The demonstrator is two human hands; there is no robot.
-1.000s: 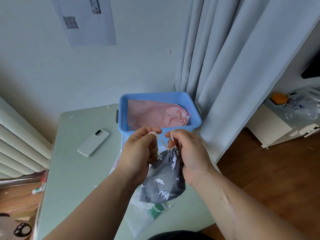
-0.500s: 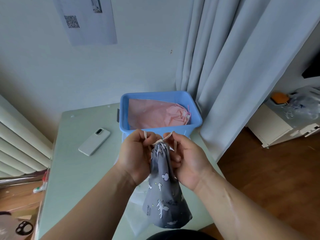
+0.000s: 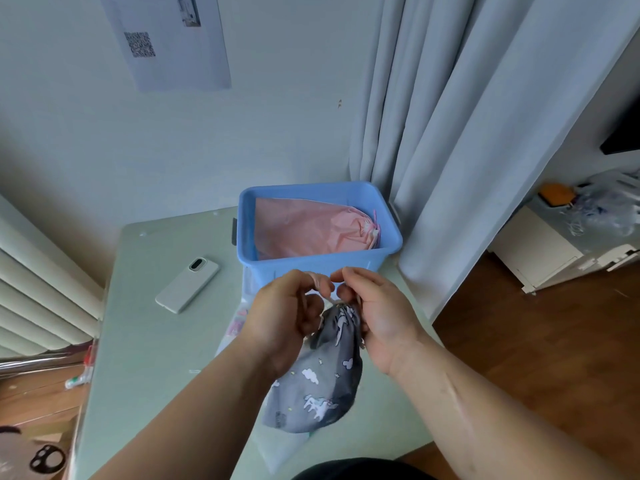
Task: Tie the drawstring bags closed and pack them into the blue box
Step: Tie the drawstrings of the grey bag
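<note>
A grey drawstring bag [image 3: 318,379] with white unicorn and cloud prints hangs in the air over the table, its mouth gathered tight. My left hand [image 3: 287,317] and my right hand [image 3: 377,313] pinch the bag's pale drawstring [image 3: 330,298] just above the gathered mouth, fingertips close together. Behind the hands stands the blue box [image 3: 318,263], and a pink drawstring bag [image 3: 311,230] lies inside it with its tied mouth to the right.
A white phone [image 3: 188,284] lies face down on the pale green table [image 3: 149,344], left of the box. Clear plastic packaging [image 3: 273,452] lies on the table under the hanging bag. Grey curtains [image 3: 450,133] hang right of the box; the table's right edge drops to wooden floor.
The bag has swung and turned while hanging. My fingertips have come closer together on the drawstring above the bag's mouth.
</note>
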